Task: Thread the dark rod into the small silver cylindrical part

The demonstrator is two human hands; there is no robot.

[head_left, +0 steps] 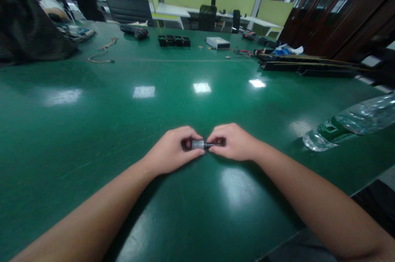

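Observation:
Near the middle of the green table (173,105), my left hand (173,150) pinches a small silver-grey cylinder (198,144) between thumb and fingers. Facing it, my right hand (234,142) is closed on a thin dark rod (212,145) that looks ridged. The rod lies in line with the cylinder and meets its right end. Whether the two are joined there I cannot tell. Fingers cover the cylinder's left end and part of the rod.
A clear water bottle (331,132) lies on its side at the right. Dark strips (308,65) are stacked at the back right. Farther back are a white box (217,42), a black bracket row (174,40), a power tool (135,32) and a cord (101,52). A person's dark sleeve (33,27) is at left.

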